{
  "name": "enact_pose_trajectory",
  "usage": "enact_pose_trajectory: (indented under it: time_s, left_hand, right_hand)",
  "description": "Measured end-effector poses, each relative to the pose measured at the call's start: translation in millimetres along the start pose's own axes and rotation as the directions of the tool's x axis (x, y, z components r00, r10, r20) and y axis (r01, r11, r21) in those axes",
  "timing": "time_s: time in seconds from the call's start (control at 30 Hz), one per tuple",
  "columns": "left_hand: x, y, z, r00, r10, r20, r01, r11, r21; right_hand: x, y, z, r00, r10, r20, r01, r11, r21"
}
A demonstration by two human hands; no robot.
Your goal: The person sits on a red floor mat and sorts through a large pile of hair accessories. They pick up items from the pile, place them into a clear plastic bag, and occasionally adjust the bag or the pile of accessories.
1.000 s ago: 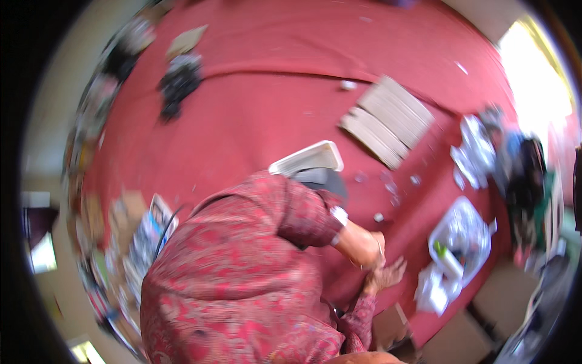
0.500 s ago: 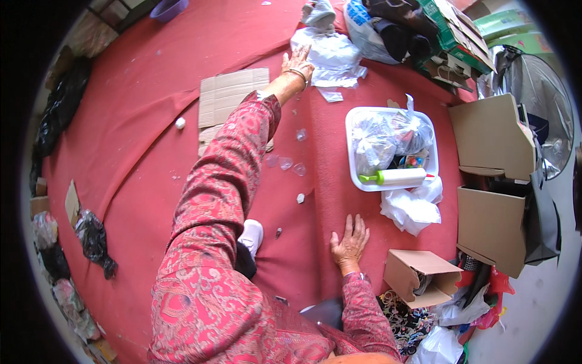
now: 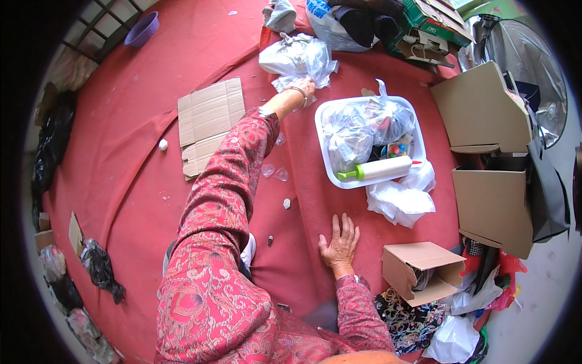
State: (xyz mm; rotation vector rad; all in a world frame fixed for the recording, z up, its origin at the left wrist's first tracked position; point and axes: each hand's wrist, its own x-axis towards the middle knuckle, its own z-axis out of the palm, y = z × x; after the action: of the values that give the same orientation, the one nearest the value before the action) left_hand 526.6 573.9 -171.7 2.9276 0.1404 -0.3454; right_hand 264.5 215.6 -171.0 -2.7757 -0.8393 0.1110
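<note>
My left arm, in a red patterned sleeve, reaches far forward. At its end my left hand (image 3: 302, 90), a bangle at the wrist, is closed on the near edge of a crumpled white plastic bag (image 3: 292, 56); the bag partly hides its fingertips. My right hand (image 3: 341, 246) rests palm down on the red cloth (image 3: 315, 200), fingers stretched and holding nothing. Ahead of it sits a white plastic tray (image 3: 321, 159) with knotted clear bags (image 3: 347, 136) and a white tube with a green nozzle (image 3: 385, 169). Another white plastic bag (image 3: 397, 205) lies against the tray's near side.
Flattened cardboard (image 3: 212, 118) lies left of my forearm, near small clear plastic pieces (image 3: 281, 175). Open cardboard boxes (image 3: 418, 267) line the right side. A dark bag (image 3: 351, 21) and a green carton (image 3: 433, 24) stand at the back. A purple basin (image 3: 142, 30) is far left.
My left hand has gone from lying spread on the white bag to closing on its near edge, and the bag is more bunched. My right hand stays flat. The whole view has shifted.
</note>
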Motion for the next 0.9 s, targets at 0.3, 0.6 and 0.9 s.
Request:
enact_pose_trajectory:
  time_s: [0.3, 0.6, 0.9]
  left_hand:
    - [-21, 10, 7, 0.993, 0.108, -0.039, -0.110, 0.993, -0.036]
    - [-78, 0, -35, 0.904, 0.371, 0.214, -0.188, 0.792, -0.580]
    - [-55, -40, -22, 0.571, -0.525, -0.631, -0.042, 0.749, -0.661]
  right_hand:
    - [-1, -4, -1, 1.000, -0.020, -0.017, 0.020, 0.999, -0.025]
    - [-2, -2, 2, 1.000, -0.018, -0.014, 0.018, 0.999, -0.029]
    - [-2, -2, 3, 1.000, 0.014, 0.008, -0.014, 1.000, -0.022]
